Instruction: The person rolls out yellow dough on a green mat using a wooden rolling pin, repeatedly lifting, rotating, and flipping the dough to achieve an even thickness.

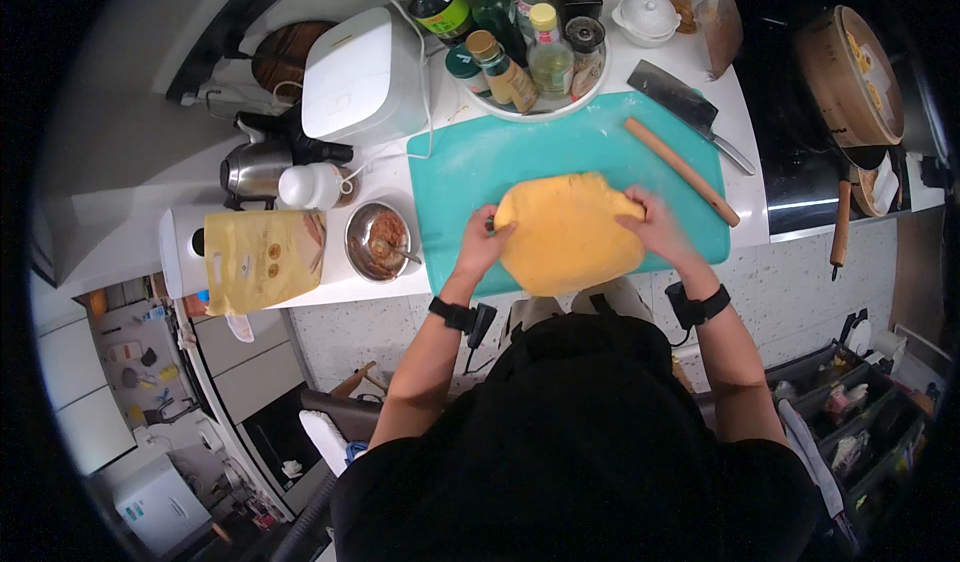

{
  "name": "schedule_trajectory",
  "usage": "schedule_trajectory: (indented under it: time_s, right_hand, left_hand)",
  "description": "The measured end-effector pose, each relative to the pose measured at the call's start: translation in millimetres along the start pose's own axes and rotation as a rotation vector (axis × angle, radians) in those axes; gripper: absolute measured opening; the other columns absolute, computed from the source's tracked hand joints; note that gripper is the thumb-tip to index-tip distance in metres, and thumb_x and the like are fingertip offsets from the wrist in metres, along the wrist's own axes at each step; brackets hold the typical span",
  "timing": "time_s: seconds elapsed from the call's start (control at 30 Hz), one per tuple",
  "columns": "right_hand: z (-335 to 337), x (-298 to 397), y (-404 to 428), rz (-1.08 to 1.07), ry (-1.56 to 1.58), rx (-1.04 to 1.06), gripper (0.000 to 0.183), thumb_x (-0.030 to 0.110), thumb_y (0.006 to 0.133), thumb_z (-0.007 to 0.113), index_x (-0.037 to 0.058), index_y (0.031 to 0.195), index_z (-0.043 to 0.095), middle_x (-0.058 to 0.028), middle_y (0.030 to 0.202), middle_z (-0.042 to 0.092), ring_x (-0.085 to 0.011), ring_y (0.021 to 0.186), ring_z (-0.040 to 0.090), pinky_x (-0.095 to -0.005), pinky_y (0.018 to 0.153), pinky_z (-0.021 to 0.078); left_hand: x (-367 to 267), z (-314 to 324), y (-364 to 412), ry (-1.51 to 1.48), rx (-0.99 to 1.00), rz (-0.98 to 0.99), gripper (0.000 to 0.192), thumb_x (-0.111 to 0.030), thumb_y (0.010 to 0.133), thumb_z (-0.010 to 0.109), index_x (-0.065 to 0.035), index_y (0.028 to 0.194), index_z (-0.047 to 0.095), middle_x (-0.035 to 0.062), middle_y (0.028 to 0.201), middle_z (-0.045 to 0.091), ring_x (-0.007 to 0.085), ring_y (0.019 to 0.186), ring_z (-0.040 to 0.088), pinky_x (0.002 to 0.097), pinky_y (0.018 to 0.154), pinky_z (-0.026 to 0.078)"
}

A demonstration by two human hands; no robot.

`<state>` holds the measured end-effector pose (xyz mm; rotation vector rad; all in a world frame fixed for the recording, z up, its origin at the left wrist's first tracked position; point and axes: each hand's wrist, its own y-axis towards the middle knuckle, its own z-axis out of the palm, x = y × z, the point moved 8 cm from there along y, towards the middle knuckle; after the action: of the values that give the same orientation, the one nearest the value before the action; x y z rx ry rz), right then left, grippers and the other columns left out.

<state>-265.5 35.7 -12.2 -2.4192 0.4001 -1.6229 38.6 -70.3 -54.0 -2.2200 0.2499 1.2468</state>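
Between my hands is a thick, flattened sheet of yellow dough [571, 239], its top edge uneven. My left hand [482, 241] grips its left edge, with the thumb on top. At the upper right edge my right hand [654, 224] pinches the dough between thumb and fingers. The dough is over the front part of a teal mat [465, 179] dusted with flour, and its lower edge reaches past the counter's front. A wooden rolling pin [681, 172] lies slanted on the mat, to the right of my right hand.
A cleaver [679, 101] lies across the mat's upper right corner. Left of the mat stands a steel bowl [358, 258] of filling with a spoon, beside a yellow pouch [259, 258]. Behind are a round tray [551, 116] of bottles and a white-lidded container [352, 74]. A bamboo steamer [825, 74] stands on the right.
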Motion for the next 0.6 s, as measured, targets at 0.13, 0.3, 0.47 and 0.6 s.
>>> schedule_trajectory:
  time_s: [0.13, 0.3, 0.47, 0.6]
  right_hand:
    - [-33, -15, 44, -0.076, 0.023, -0.138, 0.043, 0.018, 0.084, 0.077, -0.0006, 0.118, 0.059, -0.0234, 0.111, 0.066, -0.039, 0.1, 0.066, -0.0454, 0.083, 0.053]
    - [-22, -36, 21, 0.116, -0.288, -0.379, 0.046, 0.024, 0.086, 0.075, -0.0002, 0.121, 0.056, -0.0253, 0.112, 0.066, -0.0416, 0.102, 0.066, -0.0486, 0.082, 0.0539]
    - [0, -44, -8, 0.257, -0.415, -0.366, 0.048, 0.027, 0.086, 0.075, -0.0026, 0.119, 0.056, -0.0268, 0.098, 0.069, -0.0436, 0.094, 0.068, -0.0509, 0.079, 0.0541]
    - [-7, -69, -28, 0.125, -0.112, -0.473, 0.044, 0.027, 0.087, 0.074, -0.0033, 0.115, 0.058, -0.0261, 0.091, 0.069, -0.0426, 0.087, 0.068, -0.0496, 0.075, 0.054]
  left_hand:
    - [3, 11, -4, -0.403, -0.09, -0.133, 0.042, -0.014, 0.089, 0.079, 0.0027, 0.118, 0.053, 0.0125, 0.107, 0.07, 0.0206, 0.095, 0.07, 0.0322, 0.078, 0.057]
    - [16, 27, -4, -0.303, -0.218, -0.25, 0.04, -0.017, 0.092, 0.076, -0.0004, 0.121, 0.055, 0.0107, 0.109, 0.07, 0.0156, 0.096, 0.067, 0.0296, 0.073, 0.053]
    - [22, 43, -16, -0.311, -0.012, -0.392, 0.052, -0.019, 0.093, 0.076, 0.0009, 0.133, 0.05, 0.0134, 0.116, 0.07, 0.0194, 0.095, 0.069, 0.0353, 0.077, 0.059]
    - [-2, 31, -6, -0.417, 0.142, -0.296, 0.054, -0.021, 0.092, 0.076, -0.0005, 0.135, 0.049, 0.0113, 0.114, 0.069, 0.0195, 0.089, 0.069, 0.0357, 0.076, 0.06]
